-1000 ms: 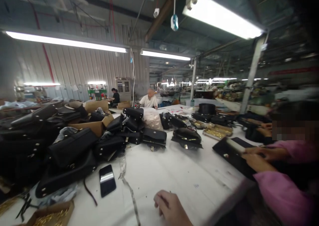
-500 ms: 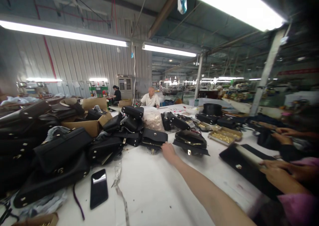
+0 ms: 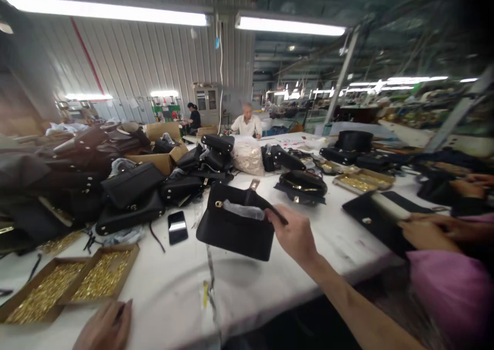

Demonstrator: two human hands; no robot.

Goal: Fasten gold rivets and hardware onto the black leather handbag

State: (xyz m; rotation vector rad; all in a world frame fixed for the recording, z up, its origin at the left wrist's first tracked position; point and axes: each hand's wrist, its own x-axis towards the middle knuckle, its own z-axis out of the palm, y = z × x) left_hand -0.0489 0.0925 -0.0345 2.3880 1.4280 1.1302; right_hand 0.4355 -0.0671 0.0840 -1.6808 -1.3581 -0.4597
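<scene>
A black handbag hangs tilted above the white table, pinched at its right upper edge by my right hand. Its open side shows clear plastic wrap and a gold-coloured fitting. My left hand is at the lower left, beside two cardboard trays of small gold-coloured parts. Its fingers are curled, and a small dark thing, hard to make out, shows between them. Another black bag lies behind my right hand.
Black bags are piled at the left and back. A phone lies left of the held bag. At the right, a person's hands hold a black piece, near more gold parts.
My right hand has lifted the black bag from the pile's edge and brought it nearer. My left hand and the gold-part trays have come into view as the camera tilted down.
</scene>
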